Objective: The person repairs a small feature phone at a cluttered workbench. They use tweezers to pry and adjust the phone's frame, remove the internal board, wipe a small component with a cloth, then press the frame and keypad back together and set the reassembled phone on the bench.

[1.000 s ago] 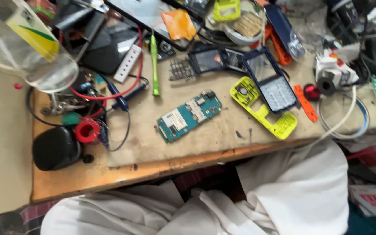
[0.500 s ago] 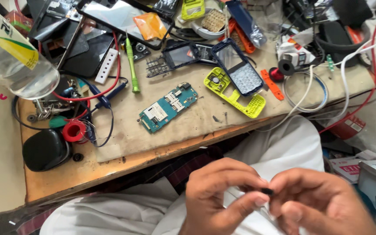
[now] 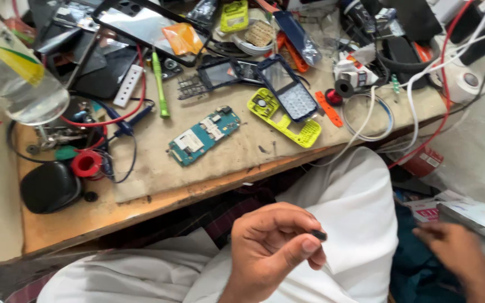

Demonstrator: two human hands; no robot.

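Though blurred, right hand (image 3: 458, 252) nears edge; left hand (image 3: 273, 249) pinches tiny part (image 3: 318, 234).

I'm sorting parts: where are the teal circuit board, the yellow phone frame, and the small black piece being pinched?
teal circuit board (image 3: 204, 136), head view, board's middle.
yellow phone frame (image 3: 305, 133), head view, lower keypad grid.
small black piece (image 3: 319, 235), head view, exposed end.

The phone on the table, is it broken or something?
It lies in pieces: a bare teal circuit board, a yellow plastic phone shell and a dark keypad frame spread apart on the cluttered wooden table. The left hand pinches a small black part.
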